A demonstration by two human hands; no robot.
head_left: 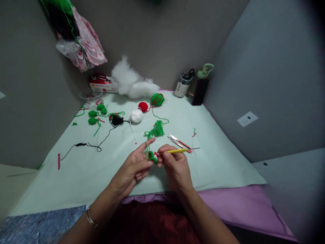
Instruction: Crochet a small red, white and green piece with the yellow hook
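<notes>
Pinched in my left hand (135, 163) is a small crochet piece (153, 157) in green, white and red. Green yarn loops over the raised index finger of that hand and runs back to a loose green tangle (158, 128). My right hand (177, 166) grips a crochet hook (176, 150) with a yellow handle, pen-fashion. The hook's thin metal end meets the crochet piece; whether it passes through a stitch is too small to tell. Just beyond my right hand lie thread snips (180, 142) with orange-red handles.
Behind are white (136, 116), red (143, 107) and green (156, 99) yarn balls and white stuffing (132, 81). Black yarn (116, 120) and small green balls (92, 114) lie left. A pen cup (181, 88) and bottle (200, 88) stand back right; walls enclose the table (215, 162).
</notes>
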